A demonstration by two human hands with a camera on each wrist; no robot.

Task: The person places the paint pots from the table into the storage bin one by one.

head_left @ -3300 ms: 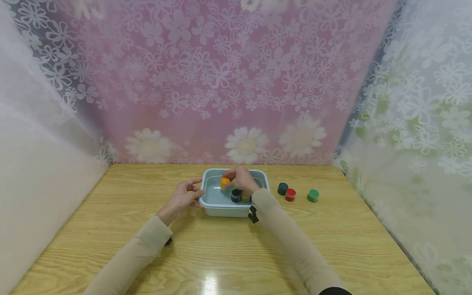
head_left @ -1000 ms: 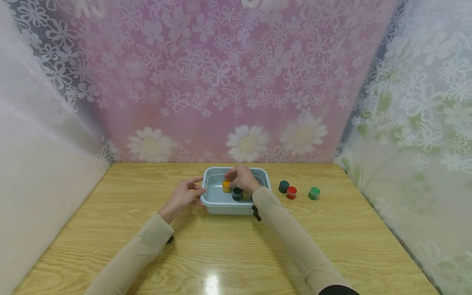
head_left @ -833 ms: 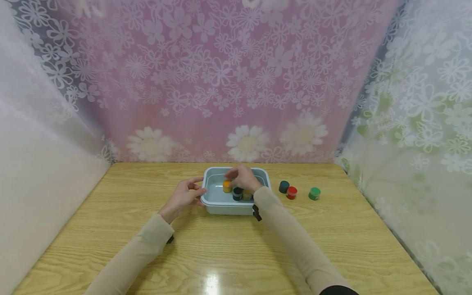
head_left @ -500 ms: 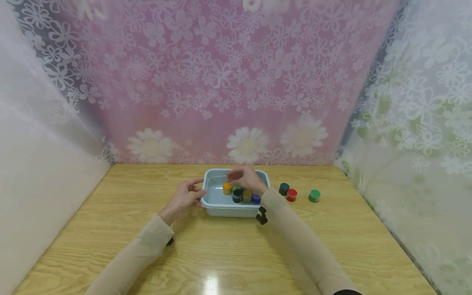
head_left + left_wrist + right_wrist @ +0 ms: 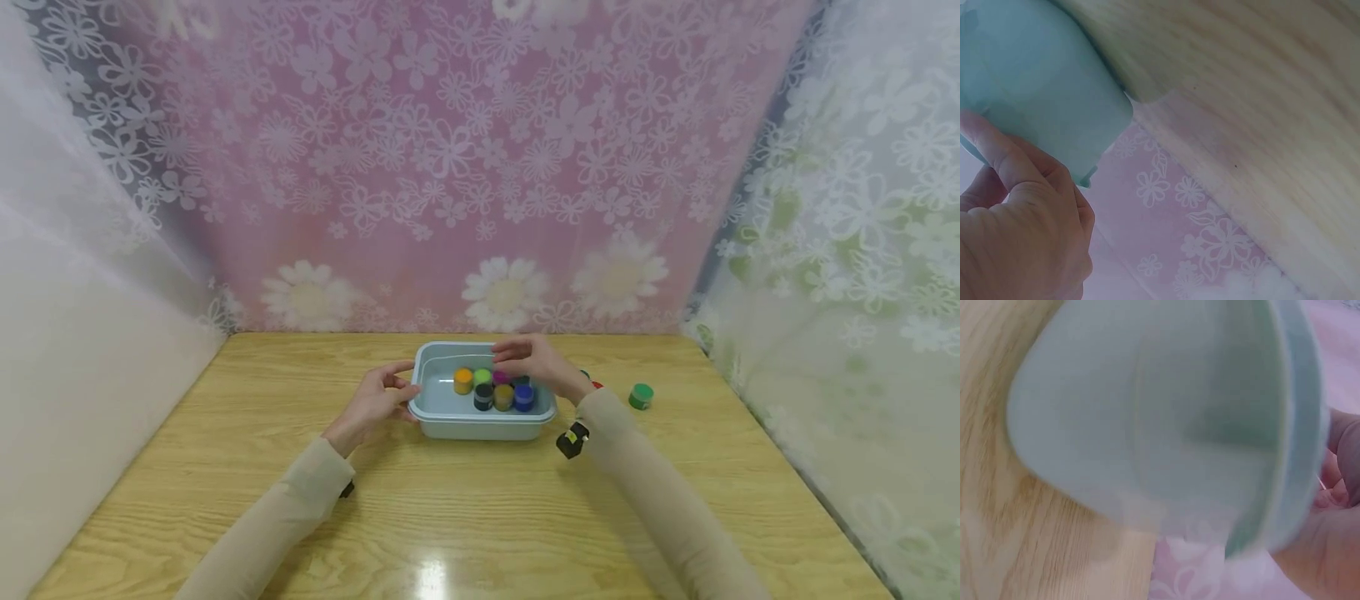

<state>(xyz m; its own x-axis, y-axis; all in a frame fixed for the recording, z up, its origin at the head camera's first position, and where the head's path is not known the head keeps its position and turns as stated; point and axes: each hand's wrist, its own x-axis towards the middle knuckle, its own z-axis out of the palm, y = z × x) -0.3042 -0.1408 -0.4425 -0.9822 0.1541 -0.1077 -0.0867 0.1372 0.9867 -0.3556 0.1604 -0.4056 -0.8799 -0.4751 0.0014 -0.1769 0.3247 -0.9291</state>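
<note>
A pale blue plastic tub [image 5: 480, 429] stands on the table. My left hand [image 5: 372, 404] grips its left rim, thumb on top; the left wrist view shows the same hand [image 5: 1029, 219] at the tub wall [image 5: 1054, 81]. Several small paint pots stand inside: orange [image 5: 463, 382], light green [image 5: 482, 377], black [image 5: 483, 397], ochre [image 5: 504, 397] and blue [image 5: 523, 398]. A magenta pot [image 5: 500, 378] and a dark one are partly hidden by my right hand [image 5: 543, 364], which hovers over the tub's right side, fingers loosely extended, nothing visible in them.
A green pot [image 5: 641, 396] stands on the wooden table [image 5: 465, 508] right of the tub. A red pot [image 5: 597, 385] and a dark teal one are mostly covered by the right hand and wrist. Flowered curtains [image 5: 480, 167] enclose the back and sides.
The right hand has let go of the orange pot, which now stands on the tub's floor, and has moved right over the tub. The left hand stays on the rim.
</note>
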